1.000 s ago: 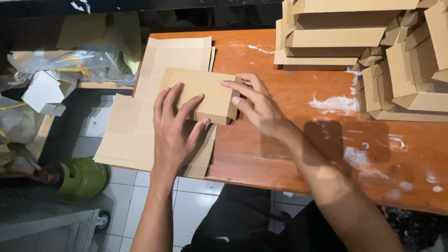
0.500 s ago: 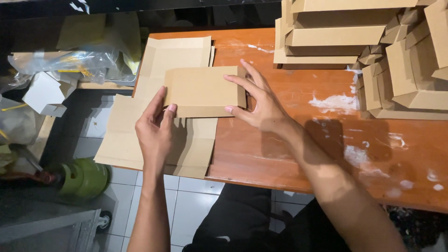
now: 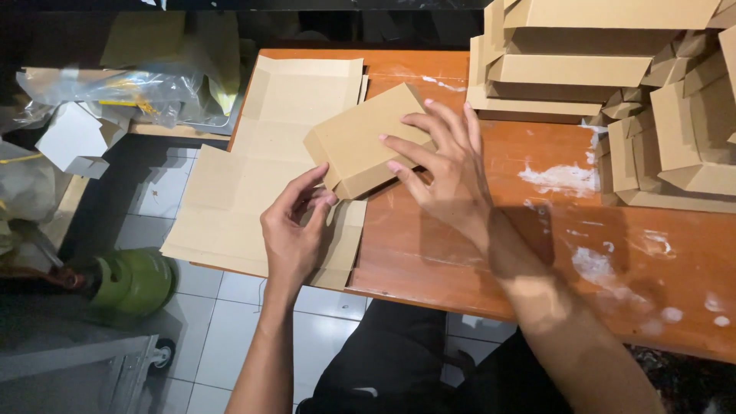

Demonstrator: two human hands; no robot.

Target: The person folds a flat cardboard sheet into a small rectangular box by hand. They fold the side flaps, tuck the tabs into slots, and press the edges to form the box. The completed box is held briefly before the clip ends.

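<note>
**Folded cardboard piece turns between two hands**

Since half a second ago the folded cardboard piece (image 3: pixel 366 142) has swung from lying square to sitting at a slant, its near corner dipping toward the left hand (image 3: pixel 295 230). The left hand has also slid down and to the side of that corner, where before it lay along the piece's left edge. The turn suggests the piece is being worked at its lower edge, where a short side wall now shows folded up.

Left fingertips (image 3: pixel 328 199) pinch together at the piece's lower left corner, thumb and forefinger closing on the flap there; how firmly they clamp it cannot be told. The right hand (image 3: pixel 448 172) lies spread, fingers apart, pressing flat on the piece's right half with nothing clasped in it.

Under the piece lies a flat cardboard sheet (image 3: pixel 253 184), unfolded, overhanging the left edge of the orange tabletop (image 3: pixel 475 261). Right of the piece and well apart stand stacked folded boxes (image 3: pixel 583 69), running up to the far right corner. White smears (image 3: pixel 563 178) mark the wood between the piece and those boxes.

Left of the piece, off the tabletop, are clear plastic bags (image 3: pixel 115 88), a small white box (image 3: pixel 73 138) and, lower down on the tiled floor (image 3: pixel 230 322), a green cylinder (image 3: pixel 130 280).

The piece's right edge is hidden beneath the right palm, the boxes are cut off by the frame, and the dark far background is unreadable.
</note>
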